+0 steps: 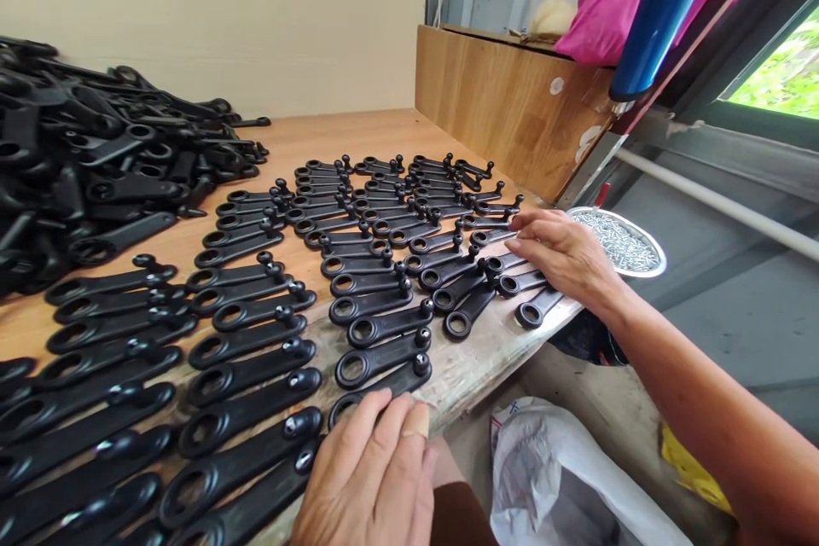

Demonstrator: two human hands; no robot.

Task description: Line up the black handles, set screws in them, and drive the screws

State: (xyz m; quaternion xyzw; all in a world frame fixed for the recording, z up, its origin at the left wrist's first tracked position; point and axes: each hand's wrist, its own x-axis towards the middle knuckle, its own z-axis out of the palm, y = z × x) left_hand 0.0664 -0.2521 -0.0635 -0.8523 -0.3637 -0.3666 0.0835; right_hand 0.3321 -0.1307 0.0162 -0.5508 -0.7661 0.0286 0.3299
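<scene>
Rows of black lever arms (pixel 374 328), each with a ring at one end, lie across the wooden table (pixel 358 132). Many have a knob or a shiny metal tip at the other end. Along the front edge, my left hand (pixel 377 473) rests palm down with its fingers stretched out, a tape band round one finger, touching or close to the nearest arms. My right hand (pixel 563 252) is over the right end of the rows, fingers bent and drawn together near a lever arm (pixel 541 307). Whatever its fingertips pinch is hidden.
A heap of loose black arms (pixel 108 162) fills the far left. Beyond my right hand stands a round dish of small silver screws (pixel 618 243). A blue power screwdriver (pixel 665 17) hangs at upper right. Below the edge lies a white sack (pixel 543 461).
</scene>
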